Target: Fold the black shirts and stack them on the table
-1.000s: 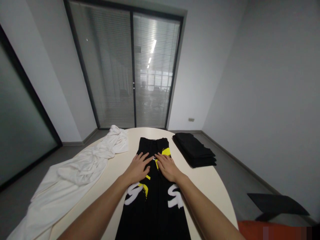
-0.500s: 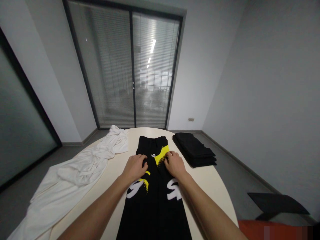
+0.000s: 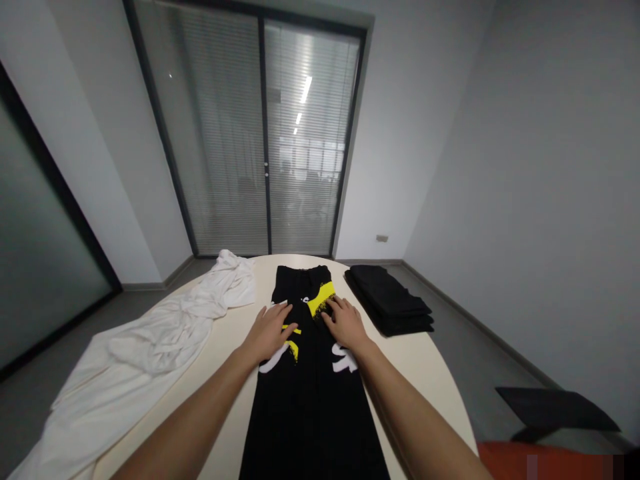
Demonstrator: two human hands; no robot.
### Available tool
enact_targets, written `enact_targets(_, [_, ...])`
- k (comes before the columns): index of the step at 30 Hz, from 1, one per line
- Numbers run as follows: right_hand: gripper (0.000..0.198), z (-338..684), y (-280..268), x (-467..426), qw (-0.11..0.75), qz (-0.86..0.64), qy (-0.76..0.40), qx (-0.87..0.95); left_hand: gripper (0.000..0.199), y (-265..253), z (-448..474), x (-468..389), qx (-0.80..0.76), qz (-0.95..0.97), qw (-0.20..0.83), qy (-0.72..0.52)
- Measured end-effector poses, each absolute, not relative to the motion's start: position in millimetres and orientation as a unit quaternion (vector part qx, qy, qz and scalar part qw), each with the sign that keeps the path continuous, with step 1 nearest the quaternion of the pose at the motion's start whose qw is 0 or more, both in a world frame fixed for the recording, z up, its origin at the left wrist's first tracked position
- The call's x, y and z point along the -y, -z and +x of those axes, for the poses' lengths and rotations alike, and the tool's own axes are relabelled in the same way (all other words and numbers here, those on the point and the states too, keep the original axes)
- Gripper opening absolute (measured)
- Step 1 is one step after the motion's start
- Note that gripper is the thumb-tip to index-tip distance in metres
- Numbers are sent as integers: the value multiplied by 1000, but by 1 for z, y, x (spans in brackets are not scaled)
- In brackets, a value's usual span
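Observation:
A pair of black trousers (image 3: 307, 413) with yellow and white prints lies lengthwise on the pale table (image 3: 425, 380), its waistband at the far end. On the upper left part of the trousers rests my left hand (image 3: 270, 329), fingers spread and flat on the cloth. My right hand (image 3: 346, 323) lies open on the other side, fingertips at the edge of the yellow print. Neither hand grips the fabric. The lower end of the trousers runs out of view at the bottom.
White crumpled cloth (image 3: 165, 343) covers the table's left side and hangs over its edge. Folded black garments (image 3: 387, 300) are stacked at the right rear. Beyond the right edge stands a chair with a black part (image 3: 557, 408) and a red seat (image 3: 505, 460).
The trousers have shifted slightly away from me, toward the far table edge. My fingers have straightened and spread out more on the cloth.

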State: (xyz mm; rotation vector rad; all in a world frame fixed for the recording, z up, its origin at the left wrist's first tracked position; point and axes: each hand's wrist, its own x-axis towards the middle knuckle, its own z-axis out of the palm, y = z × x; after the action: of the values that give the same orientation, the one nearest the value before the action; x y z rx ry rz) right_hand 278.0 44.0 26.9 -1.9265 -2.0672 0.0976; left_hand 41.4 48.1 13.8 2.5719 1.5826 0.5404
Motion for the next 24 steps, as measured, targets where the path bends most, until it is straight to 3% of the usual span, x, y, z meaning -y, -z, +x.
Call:
enact_targets(6, [34, 282, -48, -20, 141, -603, -57, 783, 36, -29, 20, -44, -467, 863, 81, -176])
enact_targets(11, [58, 281, -39, -8, 65, -558, -123, 818, 57, -20, 6, -46, -433, 891, 100, -87])
enact_targets(15, [65, 280, -31, -17, 44, -574, -147, 804, 63, -15, 9, -54, -461, 878, 56, -115])
enact_targets(19, [62, 282, -26, -25, 88, -572, -138, 804, 49, -24, 16, -54, -432, 880, 8, -198])
enact_targets(24, [53, 287, -32, -21, 129, -554, -108, 815, 29, -45, 23, -33, -376, 896, 94, -219])
